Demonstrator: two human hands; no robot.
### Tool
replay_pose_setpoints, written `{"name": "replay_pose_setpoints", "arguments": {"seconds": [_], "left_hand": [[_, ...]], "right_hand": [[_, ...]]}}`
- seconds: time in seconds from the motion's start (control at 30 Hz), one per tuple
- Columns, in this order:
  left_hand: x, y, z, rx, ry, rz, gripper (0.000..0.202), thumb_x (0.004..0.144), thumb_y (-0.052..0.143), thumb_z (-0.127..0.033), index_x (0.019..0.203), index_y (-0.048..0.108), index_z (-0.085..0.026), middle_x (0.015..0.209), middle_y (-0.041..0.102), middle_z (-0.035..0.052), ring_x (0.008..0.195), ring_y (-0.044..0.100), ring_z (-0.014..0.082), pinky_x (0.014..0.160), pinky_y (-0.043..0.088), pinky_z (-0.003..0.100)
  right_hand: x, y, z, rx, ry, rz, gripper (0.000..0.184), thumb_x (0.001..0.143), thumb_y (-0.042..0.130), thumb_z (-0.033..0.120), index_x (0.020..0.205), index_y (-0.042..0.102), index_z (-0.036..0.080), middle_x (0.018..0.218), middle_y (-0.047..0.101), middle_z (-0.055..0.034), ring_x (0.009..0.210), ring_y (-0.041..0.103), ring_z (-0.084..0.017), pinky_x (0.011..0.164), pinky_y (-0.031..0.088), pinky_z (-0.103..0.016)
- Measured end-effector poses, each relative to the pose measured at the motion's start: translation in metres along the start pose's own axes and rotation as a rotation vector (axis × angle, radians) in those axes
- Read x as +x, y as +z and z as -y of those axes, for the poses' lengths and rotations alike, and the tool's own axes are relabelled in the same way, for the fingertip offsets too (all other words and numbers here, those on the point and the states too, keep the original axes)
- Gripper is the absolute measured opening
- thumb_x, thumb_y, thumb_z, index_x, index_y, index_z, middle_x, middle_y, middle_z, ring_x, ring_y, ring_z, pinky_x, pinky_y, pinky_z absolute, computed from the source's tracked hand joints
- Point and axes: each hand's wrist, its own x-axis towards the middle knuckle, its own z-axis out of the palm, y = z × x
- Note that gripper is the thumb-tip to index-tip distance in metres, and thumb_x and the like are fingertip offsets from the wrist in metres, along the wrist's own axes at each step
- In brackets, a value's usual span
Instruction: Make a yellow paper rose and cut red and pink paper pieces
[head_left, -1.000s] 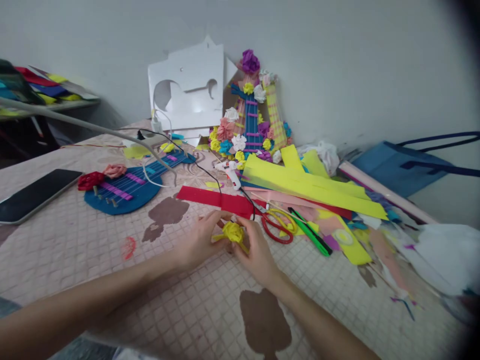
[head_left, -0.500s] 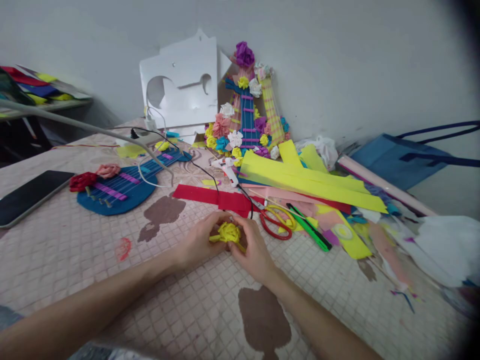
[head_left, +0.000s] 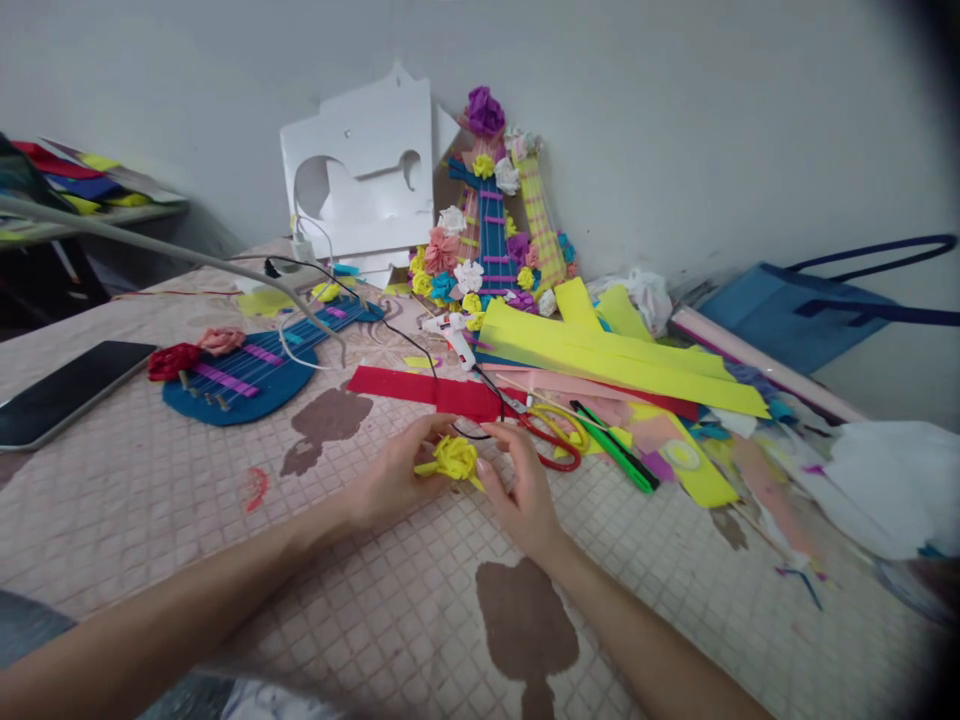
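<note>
A small yellow crepe-paper flower with a strip end sticking out at either side is held above the table. My left hand grips it from the left, fingers curled behind and beneath it. On the other side, my right hand has its thumb and fingertips at the flower's right edge, by the strip's end. Its index finger arches over, a little away from the petals. Just beyond my hands lie a red paper strip and scissors with red and yellow handles.
A glue gun, yellow paper strips and a green cutter lie ahead and right. At left are a blue paper guitar and a phone. Decorated guitars lean on the wall. Cables cross the table.
My right hand has loosened and shifted slightly right, its fingers parting from the flower's top. More of the yellow flower shows, and it sits a touch higher and further left.
</note>
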Motion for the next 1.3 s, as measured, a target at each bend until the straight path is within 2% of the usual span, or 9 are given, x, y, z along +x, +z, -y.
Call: {"name": "replay_pose_setpoints", "arguments": {"seconds": [0.33, 0.6, 0.8, 1.0, 1.1, 1.23, 1.3], "left_hand": [[0.003, -0.01, -0.009, 0.135, 0.009, -0.062, 0.056, 0.074, 0.063, -0.016, 0.125, 0.039, -0.021, 0.109, 0.061, 0.0084, 0.098, 0.059, 0.0197, 0.077, 0.048, 0.033], [0.004, -0.015, -0.016, 0.173, 0.021, -0.071, 0.055, 0.075, 0.063, -0.018, 0.125, 0.039, -0.02, 0.111, 0.061, 0.0092, 0.1, 0.058, 0.0202, 0.08, 0.048, 0.035], [0.006, -0.024, -0.014, 0.055, -0.068, -0.071, 0.058, 0.077, 0.063, -0.021, 0.128, 0.036, -0.021, 0.113, 0.059, 0.0086, 0.103, 0.058, 0.0195, 0.081, 0.047, 0.034], [0.009, -0.03, -0.002, -0.127, -0.151, -0.042, 0.061, 0.076, 0.065, -0.023, 0.129, 0.035, -0.022, 0.115, 0.058, 0.0088, 0.101, 0.059, 0.0199, 0.083, 0.047, 0.036], [0.009, -0.031, 0.002, -0.213, -0.147, -0.024, 0.063, 0.076, 0.068, -0.025, 0.13, 0.036, -0.024, 0.115, 0.058, 0.0084, 0.102, 0.058, 0.021, 0.086, 0.046, 0.037], [0.008, -0.032, -0.001, -0.313, -0.133, -0.015, 0.062, 0.076, 0.069, -0.026, 0.129, 0.037, -0.026, 0.116, 0.056, 0.0084, 0.102, 0.058, 0.0222, 0.086, 0.046, 0.038], [0.008, -0.031, -0.005, -0.341, -0.112, -0.008, 0.062, 0.076, 0.069, -0.025, 0.129, 0.037, -0.027, 0.116, 0.056, 0.008, 0.102, 0.057, 0.0224, 0.086, 0.046, 0.038]], "right_hand": [[0.0, -0.001, 0.004, 0.079, 0.054, -0.161, 0.024, 0.089, 0.043, 0.024, 0.11, 0.055, 0.022, 0.11, 0.056, -0.0091, 0.104, 0.052, -0.022, 0.085, 0.046, -0.039], [0.0, 0.003, 0.001, 0.137, 0.081, -0.143, 0.022, 0.09, 0.043, 0.023, 0.108, 0.055, 0.022, 0.108, 0.057, -0.0079, 0.103, 0.054, -0.02, 0.084, 0.047, -0.036], [-0.001, 0.006, -0.004, 0.204, 0.12, -0.164, 0.02, 0.09, 0.044, 0.024, 0.106, 0.056, 0.022, 0.105, 0.058, -0.0072, 0.097, 0.056, -0.019, 0.083, 0.047, -0.036], [-0.003, 0.009, -0.009, 0.32, 0.197, -0.118, 0.022, 0.091, 0.045, 0.028, 0.109, 0.055, 0.023, 0.105, 0.054, -0.0061, 0.078, 0.057, -0.015, 0.069, 0.049, -0.031], [-0.003, 0.007, -0.005, 0.414, 0.233, -0.035, 0.034, 0.088, 0.049, 0.031, 0.122, 0.049, 0.027, 0.115, 0.051, -0.0071, 0.071, 0.054, -0.012, 0.064, 0.048, -0.029], [0.002, 0.006, 0.004, 0.624, 0.262, 0.191, 0.08, 0.078, 0.066, 0.033, 0.143, 0.02, 0.033, 0.11, 0.056, -0.006, 0.074, 0.054, -0.015, 0.071, 0.048, -0.033], [0.005, 0.011, 0.005, 0.711, 0.286, 0.268, 0.094, 0.072, 0.073, 0.033, 0.145, 0.014, 0.033, 0.103, 0.057, -0.0049, 0.072, 0.053, -0.015, 0.07, 0.047, -0.032]]}}
